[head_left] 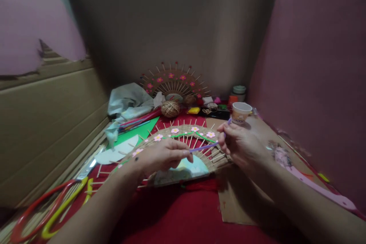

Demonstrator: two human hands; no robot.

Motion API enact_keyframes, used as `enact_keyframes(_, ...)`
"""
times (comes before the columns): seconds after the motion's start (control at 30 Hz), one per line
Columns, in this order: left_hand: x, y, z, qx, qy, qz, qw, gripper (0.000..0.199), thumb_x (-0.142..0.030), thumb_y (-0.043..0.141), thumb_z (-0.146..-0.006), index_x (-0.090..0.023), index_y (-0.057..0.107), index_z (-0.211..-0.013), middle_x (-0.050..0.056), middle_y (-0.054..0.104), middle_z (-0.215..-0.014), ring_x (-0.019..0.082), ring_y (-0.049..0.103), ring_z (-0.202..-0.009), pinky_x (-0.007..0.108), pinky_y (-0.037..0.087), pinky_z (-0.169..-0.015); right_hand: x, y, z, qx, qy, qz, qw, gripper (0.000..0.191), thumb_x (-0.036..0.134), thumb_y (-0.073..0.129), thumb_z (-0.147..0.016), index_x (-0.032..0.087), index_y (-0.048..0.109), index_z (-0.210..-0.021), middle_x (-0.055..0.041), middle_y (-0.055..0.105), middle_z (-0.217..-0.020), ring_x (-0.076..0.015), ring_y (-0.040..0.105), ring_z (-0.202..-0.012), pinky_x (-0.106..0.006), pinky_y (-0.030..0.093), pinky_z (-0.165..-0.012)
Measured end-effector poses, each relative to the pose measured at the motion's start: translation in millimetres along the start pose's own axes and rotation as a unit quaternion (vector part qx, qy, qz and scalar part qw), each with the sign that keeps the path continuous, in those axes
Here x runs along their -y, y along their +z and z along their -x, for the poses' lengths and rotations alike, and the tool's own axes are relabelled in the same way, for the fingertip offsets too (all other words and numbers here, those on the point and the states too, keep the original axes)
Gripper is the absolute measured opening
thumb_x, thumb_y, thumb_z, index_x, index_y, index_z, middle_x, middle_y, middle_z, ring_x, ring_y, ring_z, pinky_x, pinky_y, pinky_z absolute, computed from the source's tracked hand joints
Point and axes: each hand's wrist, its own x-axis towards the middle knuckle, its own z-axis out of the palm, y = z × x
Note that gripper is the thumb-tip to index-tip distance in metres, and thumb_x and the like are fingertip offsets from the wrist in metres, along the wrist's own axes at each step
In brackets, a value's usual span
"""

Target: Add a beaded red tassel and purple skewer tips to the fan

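Observation:
A thin purple strip (204, 147), maybe a pipe cleaner, stretches between my two hands. One end is pinched in the fingertips of my left hand (168, 153). My right hand (237, 141) has its fingers closed round the other end, which pokes out above the fist. Under and behind both hands lies a woven fan (186, 128) with thin sticks, pink-and-white flowers, and a green line along its band. Its pale blue half-round base (185, 169) faces me, partly covered by my left hand.
A finished-looking fan (171, 80) leans at the back wall. Near it are a twine ball (170, 109), a paper cup (241, 112) and a plastic bag (130, 99). Scissors with red and yellow handles (54, 213) lie left, cardboard (237, 202) right, a pink-handled tool (320, 185) far right.

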Motion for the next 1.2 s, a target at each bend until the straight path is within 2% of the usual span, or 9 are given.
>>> enact_keyframes(0.1, -4, -2.2, 4, -0.02, -0.016, -0.064, 0.998, 0.035, -0.048, 0.051, -0.083, -0.017, 0.065, -0.088, -0.007, 0.032, -0.051, 0.006, 0.022, -0.042, 0.021, 0.014, -0.041, 6, 0, 1, -0.04, 0.0, 0.0, 0.999, 0.011, 0.022, 0.052, -0.082, 0.017, 0.055, -0.073, 0.0012, 0.051, -0.047, -0.0065, 0.038, -0.035, -0.021, 0.022, -0.034)
enact_keyframes(0.2, -8, -7.3, 7, -0.058, -0.001, -0.122, 0.991, 0.035, -0.047, 0.049, -0.083, -0.017, 0.066, -0.086, -0.005, 0.035, -0.054, 0.007, 0.026, -0.045, 0.021, 0.018, -0.042, 10, 1, 0, -0.075, -0.002, -0.023, 0.997, 0.01, 0.019, 0.051, -0.082, 0.016, 0.056, -0.074, 0.0002, 0.054, -0.05, -0.0059, 0.041, -0.038, -0.019, 0.025, -0.035)
enact_keyframes(0.3, -8, -16.6, 8, -0.08, 0.024, -0.164, 0.983, 0.036, -0.047, 0.049, -0.083, -0.015, 0.066, -0.082, -0.002, 0.044, -0.061, 0.009, 0.035, -0.054, 0.021, 0.027, -0.048, 12, 1, -2, -0.095, -0.004, -0.042, 0.995, 0.012, 0.018, 0.05, -0.083, 0.015, 0.057, -0.073, 0.0007, 0.054, -0.05, -0.0052, 0.041, -0.038, -0.016, 0.027, -0.036)
enact_keyframes(0.4, -2, -29.2, 9, -0.113, 0.049, -0.179, 0.976, 0.036, -0.047, 0.052, -0.081, -0.014, 0.066, -0.078, -0.001, 0.047, -0.066, 0.009, 0.036, -0.058, 0.021, 0.029, -0.052, 12, -1, -5, -0.123, -0.009, -0.058, 0.991, 0.014, 0.016, 0.05, -0.084, 0.013, 0.057, -0.072, -0.0016, 0.058, -0.052, -0.0054, 0.045, -0.039, -0.015, 0.033, -0.039)
enact_keyframes(0.5, 6, -41.5, 10, -0.14, 0.039, -0.151, 0.978, 0.038, -0.049, 0.054, -0.08, -0.014, 0.067, -0.086, -0.003, 0.041, -0.06, 0.008, 0.03, -0.053, 0.021, 0.023, -0.047, 13, -4, -8, -0.136, -0.02, -0.069, 0.988, 0.018, 0.014, 0.047, -0.086, 0.013, 0.058, -0.071, -0.0045, 0.062, -0.056, -0.0065, 0.049, -0.041, -0.015, 0.037, -0.041)
enact_keyframes(0.7, 8, -54.1, 15, -0.157, -0.009, -0.108, 0.982, 0.035, -0.046, 0.057, -0.077, -0.014, 0.067, -0.086, -0.006, 0.033, -0.05, 0.007, 0.027, -0.045, 0.022, 0.018, -0.042, 12, -10, -15, -0.144, -0.033, -0.078, 0.986, 0.018, 0.012, 0.045, -0.086, 0.013, 0.06, -0.075, -0.0053, 0.064, -0.061, -0.0095, 0.056, -0.049, -0.019, 0.043, -0.045)
enact_keyframes(0.83, 10, -60.7, 17, -0.17, -0.01, -0.128, 0.977, 0.033, -0.046, 0.057, -0.076, -0.014, 0.067, -0.081, -0.005, 0.035, -0.051, 0.007, 0.028, -0.046, 0.022, 0.021, -0.043, 11, -12, -17, -0.151, -0.046, -0.082, 0.984, 0.01, 0.01, 0.053, -0.08, 0.012, 0.063, -0.079, 0.0019, 0.054, -0.05, -0.0071, 0.049, -0.042, -0.017, 0.037, -0.04)
enact_keyframes(1.0, 20, -71.6, 17, -0.234, -0.003, -0.149, 0.961, 0.031, -0.047, 0.055, -0.077, -0.017, 0.061, -0.072, -0.006, 0.033, -0.05, 0.008, 0.026, -0.044, 0.022, 0.019, -0.042, 11, -12, -17, -0.134, -0.066, -0.08, 0.985, 0.006, 0.009, 0.061, -0.071, 0.011, 0.064, -0.076, 0.0014, 0.056, -0.053, -0.0057, 0.049, -0.045, -0.016, 0.038, -0.043)
enact_keyframes(1.2, 31, -81.1, 9, -0.307, -0.006, -0.206, 0.929, 0.03, -0.044, 0.052, -0.078, -0.018, 0.065, -0.072, -0.003, 0.046, -0.05, 0.009, 0.035, -0.044, 0.023, 0.025, -0.044, 8, -7, -12, -0.092, -0.094, -0.024, 0.991, 0.018, 0.016, 0.075, -0.06, 0.01, 0.065, -0.073, -0.0025, 0.062, -0.057, -0.0083, 0.055, -0.048, -0.017, 0.041, -0.042)
